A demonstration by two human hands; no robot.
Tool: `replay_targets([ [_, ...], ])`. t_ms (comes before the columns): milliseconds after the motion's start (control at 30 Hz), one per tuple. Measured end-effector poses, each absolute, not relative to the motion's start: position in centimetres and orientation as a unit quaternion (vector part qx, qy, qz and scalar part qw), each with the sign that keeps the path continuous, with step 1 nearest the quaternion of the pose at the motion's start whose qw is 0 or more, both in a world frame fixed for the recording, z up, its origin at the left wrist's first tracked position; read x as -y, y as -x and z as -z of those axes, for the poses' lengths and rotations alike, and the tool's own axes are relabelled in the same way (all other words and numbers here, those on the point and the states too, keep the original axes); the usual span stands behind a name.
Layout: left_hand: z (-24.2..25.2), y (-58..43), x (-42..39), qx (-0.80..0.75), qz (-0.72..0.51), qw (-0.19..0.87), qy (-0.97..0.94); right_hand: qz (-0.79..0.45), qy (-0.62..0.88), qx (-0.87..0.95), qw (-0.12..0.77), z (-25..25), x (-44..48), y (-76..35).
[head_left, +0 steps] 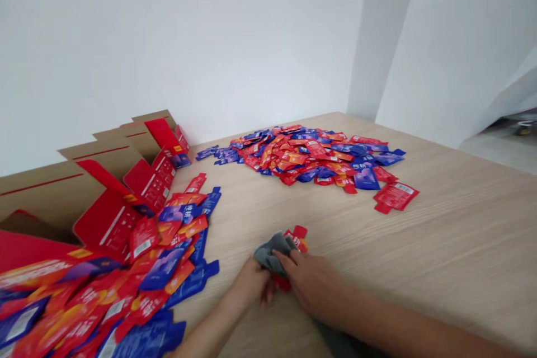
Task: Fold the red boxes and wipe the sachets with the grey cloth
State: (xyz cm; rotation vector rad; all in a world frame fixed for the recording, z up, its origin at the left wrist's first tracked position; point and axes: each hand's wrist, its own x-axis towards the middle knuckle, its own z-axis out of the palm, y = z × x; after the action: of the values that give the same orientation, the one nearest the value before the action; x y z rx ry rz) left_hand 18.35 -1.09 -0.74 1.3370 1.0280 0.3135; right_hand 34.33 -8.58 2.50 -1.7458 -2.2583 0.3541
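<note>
Near the front middle of the table my two hands meet over a red sachet [298, 236] and a crumpled grey cloth [272, 255]. My left hand [252, 282] is closed around the lower side of the sachet, its fingers curled under and partly hidden by the cloth. My right hand [312, 279] lies over the sachet from the right, thumb and fingers pressing the cloth against it. Much of the sachet is covered; its spouted end and a red lower corner show.
Opened red cardboard boxes [107, 224] line the left side, with a heap of red and blue sachets [155, 263] beside them. A larger sachet pile [302, 154] lies at the back. One red sachet [396, 196] sits apart at right on the wooden table [440, 240]. White walls stand behind.
</note>
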Motion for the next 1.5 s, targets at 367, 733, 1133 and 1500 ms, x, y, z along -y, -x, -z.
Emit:
replay_targets([
  [367, -2.3, -13.6, 3.2, -0.316, -0.148, 0.050, -0.936, -0.089, 0.669, 0.678, 0.291, -1.7, 5.9, -40.1],
  [733, -2.5, -15.5, 3.9, -0.256, -0.050, 0.032, -0.965, -0.113, 0.641, 0.753, 0.095, -2.1, 8.2, -35.8],
  [1133, -6.1, -6.5, -0.6, -0.537, -0.545, 0.552, -0.332, -0.099, 0.713, 0.687, 0.103, -3.1, 6.3, -40.6],
  [1500, -1.4, -15.5, -1.6, -0.476, -0.278, 0.552, -0.626, 0.010, 0.861, 0.457, 0.221, -3.2, 6.6, -55.4],
])
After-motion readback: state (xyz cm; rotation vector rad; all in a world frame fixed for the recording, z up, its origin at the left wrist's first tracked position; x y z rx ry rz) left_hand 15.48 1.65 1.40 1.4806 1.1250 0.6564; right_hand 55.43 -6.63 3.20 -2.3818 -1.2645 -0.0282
